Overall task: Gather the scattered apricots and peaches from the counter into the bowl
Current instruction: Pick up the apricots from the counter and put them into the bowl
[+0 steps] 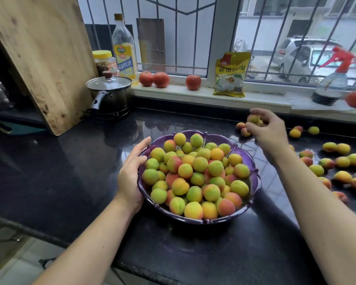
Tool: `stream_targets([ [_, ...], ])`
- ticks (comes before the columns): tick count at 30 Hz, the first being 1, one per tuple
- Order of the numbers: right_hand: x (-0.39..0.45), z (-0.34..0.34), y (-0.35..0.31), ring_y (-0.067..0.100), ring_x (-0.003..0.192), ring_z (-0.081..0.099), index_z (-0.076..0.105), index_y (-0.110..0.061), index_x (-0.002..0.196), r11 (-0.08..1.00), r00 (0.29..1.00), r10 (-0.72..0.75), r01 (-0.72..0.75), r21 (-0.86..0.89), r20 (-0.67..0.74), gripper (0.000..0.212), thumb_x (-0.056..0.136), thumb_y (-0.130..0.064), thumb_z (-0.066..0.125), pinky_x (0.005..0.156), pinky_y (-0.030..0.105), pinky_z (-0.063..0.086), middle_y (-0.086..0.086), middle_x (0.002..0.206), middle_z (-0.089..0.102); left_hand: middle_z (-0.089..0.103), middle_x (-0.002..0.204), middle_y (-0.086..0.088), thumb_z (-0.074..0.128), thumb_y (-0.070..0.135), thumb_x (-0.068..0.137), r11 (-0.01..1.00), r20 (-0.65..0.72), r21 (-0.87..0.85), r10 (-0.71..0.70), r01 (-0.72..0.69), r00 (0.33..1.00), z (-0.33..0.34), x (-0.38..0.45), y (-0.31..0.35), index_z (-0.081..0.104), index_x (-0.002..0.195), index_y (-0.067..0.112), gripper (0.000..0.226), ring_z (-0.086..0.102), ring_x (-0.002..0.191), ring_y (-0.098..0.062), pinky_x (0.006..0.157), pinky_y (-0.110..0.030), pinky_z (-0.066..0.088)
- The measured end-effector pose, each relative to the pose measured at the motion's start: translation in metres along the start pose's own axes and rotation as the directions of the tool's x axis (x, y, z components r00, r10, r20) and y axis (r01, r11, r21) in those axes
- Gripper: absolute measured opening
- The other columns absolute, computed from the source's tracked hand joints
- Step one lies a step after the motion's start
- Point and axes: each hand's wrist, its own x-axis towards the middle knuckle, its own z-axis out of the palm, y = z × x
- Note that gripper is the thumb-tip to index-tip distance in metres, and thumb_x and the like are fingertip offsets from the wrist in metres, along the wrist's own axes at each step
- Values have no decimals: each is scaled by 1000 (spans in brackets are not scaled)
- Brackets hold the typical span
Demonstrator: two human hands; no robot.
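A purple scalloped bowl (253, 161) stands on the black counter, heaped with several yellow, green and red apricots and peaches (195, 173). My left hand (132, 171) rests flat against the bowl's left rim, fingers straight. My right hand (267, 128) hovers beyond the bowl's right side and grips a yellow apricot (253, 118) in its curled fingers. Two reddish fruits (243, 128) lie on the counter just under that hand. Several more loose fruits (337, 161) lie scattered on the counter at the right.
A lidded steel pot (109, 93) stands at the back left beside a leaning wooden board (43, 58). The windowsill holds an oil bottle (124, 48), a jar, tomatoes (154, 79), a yellow packet (230, 75) and a spray bottle (333, 83).
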Motion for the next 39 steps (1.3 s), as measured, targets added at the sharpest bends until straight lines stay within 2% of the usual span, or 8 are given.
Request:
stream_targets([
  [4, -20, -21, -71, 21, 98, 70, 66, -23, 121, 981, 983, 26, -60, 183, 181, 27, 94, -18, 70, 75, 23, 57, 7, 114, 65, 74, 129, -9, 47, 17, 92, 996, 49, 63, 54, -57, 997, 6, -6, 1, 65, 137, 17, 48, 66, 126, -31, 112, -51, 51],
  [7, -37, -14, -108, 21, 97, 70, 70, -23, 116, 994, 898, 61, -93, 51, 436, 26, 93, -11, 68, 73, 20, 56, 8, 113, 65, 74, 128, -9, 48, 21, 85, 994, 76, 79, 64, -70, 995, 8, -8, -1, 64, 134, 14, 52, 66, 126, -32, 109, -48, 53],
  [11, -59, 19, -117, 11, 89, 64, 71, -37, 114, 973, 778, 57, 96, -208, 626, 28, 94, -17, 67, 72, 24, 50, -6, 104, 67, 69, 132, -16, 37, 26, 110, 999, 36, -29, 21, -20, 999, 8, -2, -3, 53, 146, 20, 39, 65, 127, -39, 108, -52, 53],
  [15, -64, 45, -108, 5, 88, 55, 70, -37, 114, 920, 791, -5, 243, -306, 612, 22, 96, -24, 66, 69, 23, 43, -19, 95, 57, 71, 127, -19, 45, 29, 108, 999, -33, -45, 12, -13, 999, 6, 4, -4, 62, 138, 11, 40, 63, 127, -44, 113, -63, 46],
  [19, -59, 61, -98, 13, 106, 56, 55, -28, 137, 822, 817, -32, 350, -450, 576, 41, 97, -23, 64, 81, 24, 45, -7, 122, 60, 73, 128, -20, 51, 32, 92, 1000, -22, 22, 13, -13, 1000, 7, 5, -2, 69, 130, 2, 51, 65, 127, -39, 115, -61, 45],
  [24, -51, 88, -102, 22, 105, 57, 66, -25, 124, 647, 779, -45, 500, -575, 626, 30, 94, -24, 63, 84, 32, 51, 0, 117, 57, 76, 122, -18, 53, 28, 89, 999, -22, 22, 25, -24, 999, 3, 10, -7, 73, 123, 5, 46, 68, 123, -37, 112, -58, 49],
  [32, -51, 103, -97, 21, 92, 63, 72, -21, 118, 529, 767, 8, 541, -654, 641, 26, 93, -21, 63, 58, 21, 41, 3, 108, 66, 76, 122, -18, 53, 29, 89, 998, -25, 55, 17, -15, 1000, 3, 9, -4, 72, 125, 5, 48, 69, 121, -37, 110, -58, 50],
  [39, -56, 103, -99, 21, 91, 60, 64, -17, 113, 513, 793, -43, 539, -668, 608, 21, 92, -19, 64, 76, 32, 56, 3, 103, 61, 75, 122, -19, 53, 30, 89, 998, -16, 51, 25, -24, 1000, 2, 10, -5, 72, 125, 6, 47, 69, 121, -38, 111, -61, 49],
])
